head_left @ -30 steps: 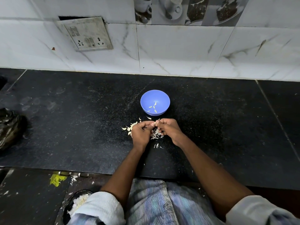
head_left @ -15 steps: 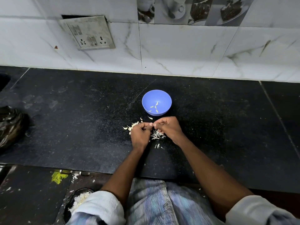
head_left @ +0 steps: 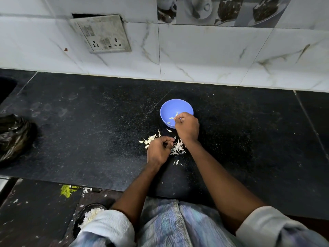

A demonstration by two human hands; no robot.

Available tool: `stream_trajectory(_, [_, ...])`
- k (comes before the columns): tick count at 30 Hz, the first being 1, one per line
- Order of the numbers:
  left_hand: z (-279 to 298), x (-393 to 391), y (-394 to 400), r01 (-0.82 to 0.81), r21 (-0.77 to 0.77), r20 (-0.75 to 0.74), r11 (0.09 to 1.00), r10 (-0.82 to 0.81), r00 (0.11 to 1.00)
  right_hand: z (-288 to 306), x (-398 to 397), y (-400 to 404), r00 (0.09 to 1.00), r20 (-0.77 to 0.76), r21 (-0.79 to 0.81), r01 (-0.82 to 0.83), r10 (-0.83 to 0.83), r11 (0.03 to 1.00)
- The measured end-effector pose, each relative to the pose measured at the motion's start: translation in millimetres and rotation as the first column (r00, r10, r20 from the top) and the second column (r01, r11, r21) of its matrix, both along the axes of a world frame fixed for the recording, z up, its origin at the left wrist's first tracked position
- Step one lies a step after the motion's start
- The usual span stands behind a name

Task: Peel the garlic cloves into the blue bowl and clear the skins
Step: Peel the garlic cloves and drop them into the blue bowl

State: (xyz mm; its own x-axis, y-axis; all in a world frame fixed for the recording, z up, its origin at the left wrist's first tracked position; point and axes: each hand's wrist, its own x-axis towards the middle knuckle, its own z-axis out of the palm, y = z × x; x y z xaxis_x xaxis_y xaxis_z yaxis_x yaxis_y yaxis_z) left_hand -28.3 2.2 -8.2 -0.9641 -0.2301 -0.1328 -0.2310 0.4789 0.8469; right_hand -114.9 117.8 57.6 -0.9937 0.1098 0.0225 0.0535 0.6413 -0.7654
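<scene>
Blue bowl [head_left: 170, 108] sits on the black counter [head_left: 89, 131], right hand [head_left: 187, 128] over its near rim, fingertips pinched as if on a clove, best released low inside, while left hand [head_left: 158, 151], just nearer beside the skins [head_left: 176, 148], curls, contents hidden.

Bowl [head_left: 167, 109] behind skins [head_left: 176, 148]; right hand [head_left: 187, 128] over bowl's rim.

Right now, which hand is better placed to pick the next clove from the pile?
Left. The left hand rests at the pile of cloves and skins, while the right hand is over the blue bowl.
</scene>
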Motion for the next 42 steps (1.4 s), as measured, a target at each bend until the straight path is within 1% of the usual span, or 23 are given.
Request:
stream_trajectory(3, [1, -1, -3, -0.007, 0.001, -0.022, 1.000, 0.007, 1.000, -3, 0, -5, 1.000, 0.005, 0.046, 0.021, -0.021, 0.999])
stream_trajectory(5, [2, -1, -10, -0.027, 0.031, -0.055, 0.999, 0.029, 0.998, -7, 4, -7, 0.997, -0.078, 0.066, 0.009, -0.004, 0.998])
stream_trajectory(6, [2, 0, -13, -0.048, 0.056, -0.074, 0.997, 0.052, 0.996, -9, 7, -8, 0.990, -0.141, 0.096, -0.016, 0.030, 0.995])
stream_trajectory(8, [4, 4, -23, -0.133, 0.122, -0.105, 0.984, 0.146, 0.984, -15, 13, -11, 0.957, -0.241, 0.179, -0.117, 0.159, 0.977])
stream_trajectory(10, [1, 8, -34, -0.248, 0.137, -0.146, 0.959, 0.267, 0.952, -15, 20, -17, 0.919, -0.249, 0.244, -0.246, 0.306, 0.938])
stream_trajectory(12, [-3, 13, -46, -0.329, 0.130, -0.162, 0.935, 0.348, 0.924, -15, 23, -26, 0.875, -0.179, 0.308, -0.385, 0.451, 0.870])
stream_trajectory(14, [-5, 17, -58, -0.361, 0.120, -0.159, 0.925, 0.377, 0.913, -16, 27, -37, 0.826, -0.037, 0.330, -0.522, 0.563, 0.787])
stream_trajectory(16, [-6, 23, -68, -0.358, 0.072, -0.166, 0.931, 0.365, 0.916, -18, 32, -46, 0.780, 0.116, 0.319, -0.616, 0.615, 0.720])
stream_trajectory(18, [-4, 28, -76, -0.353, 0.033, -0.156, 0.935, 0.354, 0.922, -22, 36, -53, 0.748, 0.197, 0.297, -0.662, 0.634, 0.689])
stream_trajectory(21, [-3, 32, -85, -0.368, 0.004, -0.147, 0.930, 0.365, 0.919, -25, 39, -60, 0.736, 0.244, 0.293, -0.677, 0.632, 0.675])
stream_trajectory(27, [3, 33, -94, -0.246, -0.075, -0.052, 0.966, 0.242, 0.969, -29, 39, -71, 0.773, 0.261, 0.307, -0.635, 0.579, 0.709])
stream_trajectory(29, [7, 32, -93, -0.149, -0.174, -0.003, 0.973, 0.151, 0.988, -30, 37, -70, 0.786, 0.258, 0.307, -0.618, 0.561, 0.724])
stream_trajectory(31, [9, 31, -92, -0.038, -0.315, 0.037, 0.948, 0.053, 0.998, -32, 35, -69, 0.794, 0.261, 0.300, -0.607, 0.548, 0.736])
stream_trajectory(33, [9, 30, -90, 0.012, -0.384, 0.047, 0.923, 0.007, 0.999, -33, 34, -67, 0.797, 0.260, 0.275, -0.603, 0.546, 0.749])
stream_trajectory(36, [10, 28, -88, 0.010, -0.385, 0.064, 0.923, 0.016, 0.998, -38, 32, -62, 0.832, 0.196, 0.199, -0.552, 0.519, 0.810])
stream_trajectory(39, [12, 27, -86, 0.005, -0.375, 0.082, 0.927, 0.028, 0.996, -41, 28, -55, 0.895, 0.157, 0.158, -0.440, 0.418, 0.884])
stream_trajectory(42, [12, 30, -83, 0.036, -0.409, 0.077, 0.912, -0.005, 0.997, -41, 27, -50, 0.898, 0.166, 0.171, -0.432, 0.407, 0.885])
